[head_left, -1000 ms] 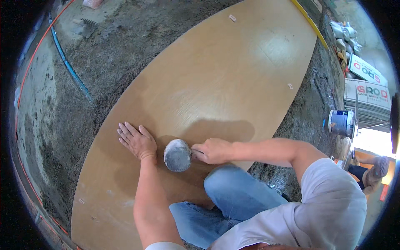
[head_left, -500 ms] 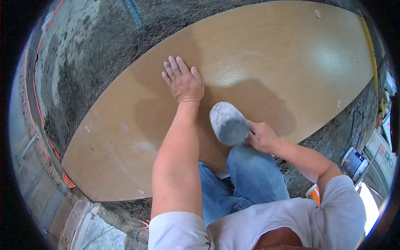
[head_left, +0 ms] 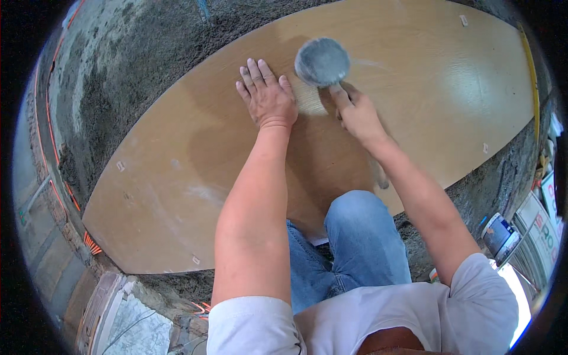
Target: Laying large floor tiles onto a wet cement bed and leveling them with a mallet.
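Observation:
A large tan board or tile, with a smooth wood-grain face, lies on rough grey mortar. My left hand rests flat on it, fingers stretched out, holding nothing. Just right of it, my right hand grips a grey mallet by its handle; the round, whitened head is over the board, and I cannot tell if it touches. My knee in blue jeans is at the near edge of the board.
A yellow bar lies along the board's right end. A bucket and stacked flat boxes stand at the right. Orange tubing and a trench run along the left, with a marble-patterned slab at lower left.
My left hand has moved up the board from its place a second ago. The mallet in my right hand has swung farther away from me, and the camera view has turned.

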{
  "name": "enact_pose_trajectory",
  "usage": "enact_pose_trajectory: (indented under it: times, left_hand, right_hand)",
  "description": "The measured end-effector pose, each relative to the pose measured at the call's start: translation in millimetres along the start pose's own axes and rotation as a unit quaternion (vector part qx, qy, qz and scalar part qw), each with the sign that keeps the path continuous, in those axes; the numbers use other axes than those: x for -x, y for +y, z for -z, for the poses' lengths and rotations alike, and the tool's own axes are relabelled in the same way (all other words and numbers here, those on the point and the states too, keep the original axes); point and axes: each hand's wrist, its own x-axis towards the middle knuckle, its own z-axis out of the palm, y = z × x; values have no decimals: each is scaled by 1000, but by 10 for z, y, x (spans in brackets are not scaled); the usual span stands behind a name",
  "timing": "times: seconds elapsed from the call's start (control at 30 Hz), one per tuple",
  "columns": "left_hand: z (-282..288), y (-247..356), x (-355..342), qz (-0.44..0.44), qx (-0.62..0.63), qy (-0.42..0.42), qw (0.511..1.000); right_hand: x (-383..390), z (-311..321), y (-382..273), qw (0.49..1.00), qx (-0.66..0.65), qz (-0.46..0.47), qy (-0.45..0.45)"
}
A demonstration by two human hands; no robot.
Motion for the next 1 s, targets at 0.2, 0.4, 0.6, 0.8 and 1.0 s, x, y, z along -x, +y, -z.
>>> enact_pose_trajectory:
  times: [0.2, 0.4, 0.6, 0.8, 1.0]
  left_hand:
    - [11, -16, 5, -4, -2, 7, 1000]
    - [30, -21, 16, 0, -2, 8, 1000]
    - [92, -120, 59, 18, -3, 13, 1000]
    - [198, -273, 1275, 211, -36, -32, 976]
    - [159, -263, 1294, 179, -47, 0, 983]
  right_hand:
    - [-52, 20, -255, 998, -65, -22, 15]
    - [1, 148, -380, 991, -70, -112, 21]
    - [110, 51, -89, 993, -22, -115, -12]
    - [944, 574, 445, 985, 115, -111, -66]
    - [1339, 660, 696, 985, -13, -150, -89]
